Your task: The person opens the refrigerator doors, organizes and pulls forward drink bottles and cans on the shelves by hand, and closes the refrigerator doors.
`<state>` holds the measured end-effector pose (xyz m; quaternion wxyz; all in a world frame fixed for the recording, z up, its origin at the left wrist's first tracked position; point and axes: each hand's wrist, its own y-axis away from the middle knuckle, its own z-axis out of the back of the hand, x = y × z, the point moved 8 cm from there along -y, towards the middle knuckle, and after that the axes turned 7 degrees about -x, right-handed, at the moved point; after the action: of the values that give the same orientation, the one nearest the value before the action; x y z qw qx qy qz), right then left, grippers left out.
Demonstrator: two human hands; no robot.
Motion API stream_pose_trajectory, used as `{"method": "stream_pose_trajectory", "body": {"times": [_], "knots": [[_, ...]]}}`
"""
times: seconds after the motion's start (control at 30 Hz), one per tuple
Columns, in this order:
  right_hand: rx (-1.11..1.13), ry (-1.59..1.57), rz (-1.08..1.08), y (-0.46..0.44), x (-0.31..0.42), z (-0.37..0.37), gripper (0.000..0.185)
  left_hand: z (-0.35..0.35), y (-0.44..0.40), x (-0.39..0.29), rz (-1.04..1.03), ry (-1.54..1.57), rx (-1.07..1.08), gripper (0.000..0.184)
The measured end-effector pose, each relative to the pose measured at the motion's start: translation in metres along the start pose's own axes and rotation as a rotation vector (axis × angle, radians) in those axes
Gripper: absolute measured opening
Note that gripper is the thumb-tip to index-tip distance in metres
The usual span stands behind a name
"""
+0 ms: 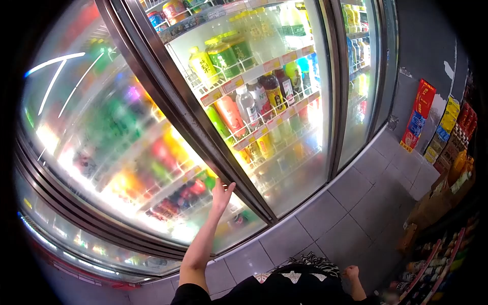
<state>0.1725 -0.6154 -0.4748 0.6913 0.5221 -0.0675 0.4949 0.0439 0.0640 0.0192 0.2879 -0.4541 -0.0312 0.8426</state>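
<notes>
So the tall fridge door (117, 127) is ahead-left, left hand (221, 195) nearer, half-open at its side edge near the bottom corner. Right hand (351, 272) hangs well apart, loosely curled; can't tell if it's empty.

Worn on the head, the only camera looks forward and steeply down from just above the wearer.

"What's at two o'clock?"
"A dark grey wall (424, 38) with pale chipped patches."
"And near three?"
"A red package (425, 101) stands close to the wall, with yellow packages (449, 118) just right of it."
"Lower down?"
"Grey floor tiles (338, 216) and, farther right, an open cardboard box (432, 207) toward four; beyond it, stocked shelves (433, 267), their goods too blurred to name."
</notes>
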Motion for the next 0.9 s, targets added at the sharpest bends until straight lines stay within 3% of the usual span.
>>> {"method": "stream_pose_trajectory", "body": {"times": [0.03,0.07,0.1,0.17,0.2,0.23,0.27,0.3,0.33,0.37,0.4,0.43,0.5,0.53,0.67,0.7,0.8,0.9], "knots": [[-0.008,0.088,-0.054,-0.003,-0.011,0.012,0.024,-0.004,-0.004,-0.001,0.003,-0.076,0.004,0.062],[-0.013,0.178,-0.112,-0.005,-0.023,0.023,0.02,-0.013,-0.011,0.02,0.024,-0.423,-0.038,0.065],[0.02,0.172,-0.137,0.016,-0.021,-0.007,0.02,0.005,-0.024,0.021,0.021,-0.462,-0.022,0.065],[-0.091,-0.216,-0.118,0.021,-0.005,0.015,0.019,0.002,-0.02,0.006,0.046,-0.122,0.002,0.061],[-0.031,-0.078,0.016,0.0,0.013,0.013,0.019,0.002,-0.024,-0.001,0.038,-0.076,0.035,0.054],[0.072,0.138,0.349,-0.039,0.023,0.006,0.02,-0.004,-0.037,0.024,0.03,-0.159,0.193,0.048],[0.044,0.069,0.165,-0.04,0.028,0.013,0.021,0.009,-0.035,0.004,0.095,-0.321,0.294,0.046],[-0.001,-0.009,-0.016,-0.028,0.045,0.022,0.021,0.03,-0.037,-0.023,-0.104,-0.467,0.26,0.04],[-0.096,0.225,0.21,-0.09,0.021,0.017,0.015,0.055,-0.041,-0.031,-0.174,-0.575,0.113,0.031],[0.052,0.246,0.265,-0.043,0.101,0.026,0.014,0.088,-0.04,-0.06,-0.291,-0.44,-0.121,0.027],[-0.015,0.143,0.22,-0.024,0.149,0.03,0.019,0.12,-0.037,-0.114,-0.35,-0.444,-0.266,0.027],[-0.02,0.291,0.376,-0.023,0.193,0.025,0.024,0.148,-0.031,-0.151,-0.278,-0.301,-0.4,0.032],[-0.082,0.379,0.638,-0.061,0.235,-0.014,0.024,0.185,-0.028,-0.225,-0.768,-0.524,-0.652,0.042],[0.013,0.301,0.608,-0.036,0.291,-0.027,0.024,0.191,-0.027,-0.246,-0.984,-0.577,-0.772,0.048],[0.217,0.064,1.06,0.094,0.505,-0.105,0.022,0.191,-0.071,-0.251,-1.105,-0.727,-0.792,0.055],[0.391,0.037,1.044,0.114,0.54,-0.138,0.021,0.188,-0.078,-0.241,-1.107,-0.771,-0.836,0.057],[0.416,-0.046,1.269,0.233,0.651,-0.158,0.02,0.188,-0.087,-0.234,-1.095,-0.82,-0.886,0.06],[0.224,-0.227,1.572,0.309,0.719,-0.174,0.032,0.189,-0.087,-0.229,-1.073,-0.841,-0.872,0.062]]}}
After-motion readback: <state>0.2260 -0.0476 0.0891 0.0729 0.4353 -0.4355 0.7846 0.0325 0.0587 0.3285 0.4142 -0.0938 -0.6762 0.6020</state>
